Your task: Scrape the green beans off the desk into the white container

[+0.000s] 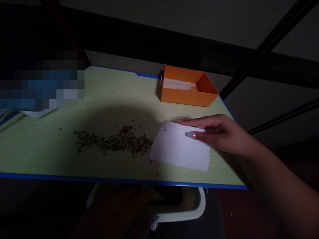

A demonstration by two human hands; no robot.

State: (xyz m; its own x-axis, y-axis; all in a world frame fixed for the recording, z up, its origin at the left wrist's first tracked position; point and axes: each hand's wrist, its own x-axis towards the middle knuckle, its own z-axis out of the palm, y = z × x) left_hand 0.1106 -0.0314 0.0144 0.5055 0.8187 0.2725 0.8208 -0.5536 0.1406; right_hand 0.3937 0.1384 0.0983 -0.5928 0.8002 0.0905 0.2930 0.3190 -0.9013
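Observation:
My right hand (pixel 221 134) pinches a white piece of paper (pixel 179 149) between thumb and fingers. The paper leans low over the table, its left edge at the right end of a scattered pile of small dark bits (pixel 124 139), which look like dried seeds or leaf scraps. One dark speck sits on the paper. Below the table's front edge, in deep shadow, my left hand (pixel 122 207) is closed on the near side of a white-rimmed bin (pixel 179 217). Its thumb nail shows at the rim; most of its fingers are hard to make out.
An orange open box (pixel 184 98) with pale material inside stands at the back right of the pale table (pixel 45 149), which has a blue edge. At the far left, a pixelated area covers something above a white base (pixel 40 113). Dark wall panels rise behind.

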